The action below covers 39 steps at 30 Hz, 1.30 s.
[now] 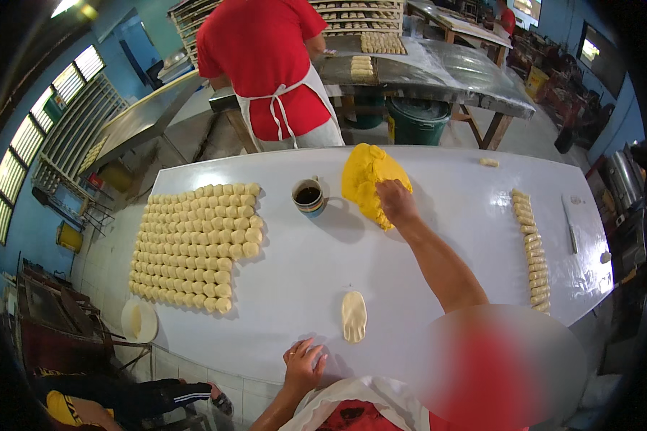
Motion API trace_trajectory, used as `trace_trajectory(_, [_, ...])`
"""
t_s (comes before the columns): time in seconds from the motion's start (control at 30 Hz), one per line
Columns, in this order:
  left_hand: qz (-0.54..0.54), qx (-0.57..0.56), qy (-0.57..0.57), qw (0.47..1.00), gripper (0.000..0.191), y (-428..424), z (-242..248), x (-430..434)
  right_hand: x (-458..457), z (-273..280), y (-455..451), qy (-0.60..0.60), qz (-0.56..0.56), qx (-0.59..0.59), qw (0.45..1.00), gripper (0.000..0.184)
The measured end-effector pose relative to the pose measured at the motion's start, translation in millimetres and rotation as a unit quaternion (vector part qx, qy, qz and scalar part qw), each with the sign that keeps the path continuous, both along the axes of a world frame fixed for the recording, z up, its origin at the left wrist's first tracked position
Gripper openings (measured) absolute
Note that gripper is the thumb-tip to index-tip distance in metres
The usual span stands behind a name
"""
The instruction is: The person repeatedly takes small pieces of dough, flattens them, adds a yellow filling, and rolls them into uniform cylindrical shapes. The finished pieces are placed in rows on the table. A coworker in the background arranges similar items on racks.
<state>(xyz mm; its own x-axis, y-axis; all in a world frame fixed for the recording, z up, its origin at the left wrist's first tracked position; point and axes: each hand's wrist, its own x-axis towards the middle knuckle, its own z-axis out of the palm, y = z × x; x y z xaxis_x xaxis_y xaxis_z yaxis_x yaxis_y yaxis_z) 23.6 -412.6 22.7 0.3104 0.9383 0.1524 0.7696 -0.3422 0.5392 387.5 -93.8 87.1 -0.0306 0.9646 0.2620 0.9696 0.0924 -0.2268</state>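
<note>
My right hand (397, 200) presses its fingers into the lower right side of a big yellow mass of dough or filling (364, 175) near the table's far edge. Whether it grips a piece is hidden. My left hand (303, 362) rests by the near edge, fingers apart, holding nothing. Between the hands, nearer the left one, lies a flattened oval of pale dough (354, 317) with finger dents at its near end. Rows of pale dough balls (194, 245) cover the left of the table. A column of rolled dough pieces (532, 250) lies at the right.
A mug of dark liquid (308, 197) stands left of the yellow mass. A knife (570, 226) lies far right, and a small dough roll (489, 162) at the back. A white tub (139, 321) sits at the left corner. A co-worker (269, 70) stands beyond the table; another person sits lower left.
</note>
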Motion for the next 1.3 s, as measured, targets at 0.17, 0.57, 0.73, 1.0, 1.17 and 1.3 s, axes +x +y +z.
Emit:
trace_trajectory(0.17, [0.011,0.009,-0.028,0.999,0.031,4,-5,-5,19,-9,-19,0.313,-0.122,0.156,0.929,0.027])
trace_trajectory(0.57, [-0.051,0.001,-0.05,0.997,0.045,64,-23,37,-105,-78,-241,0.478,-0.068,-0.196,0.854,0.033])
trace_trajectory(0.73, [-0.158,-0.016,0.127,0.979,0.062,95,-5,80,-114,-70,-247,0.301,-0.034,-0.112,0.946,0.021])
trace_trajectory(1.0, [-0.191,0.103,0.263,0.94,0.058,78,-39,76,-137,-81,-308,-0.017,0.071,-0.185,0.98,0.032])
trace_trajectory(1.17, [-0.155,-0.097,0.142,0.973,0.058,89,-8,67,-122,-62,-289,-0.008,0.052,-0.147,0.988,0.049])
trace_trajectory(1.3, [-0.067,-0.058,0.09,0.992,0.065,77,-24,60,-113,-68,-270,-0.006,0.03,-0.154,0.988,0.062])
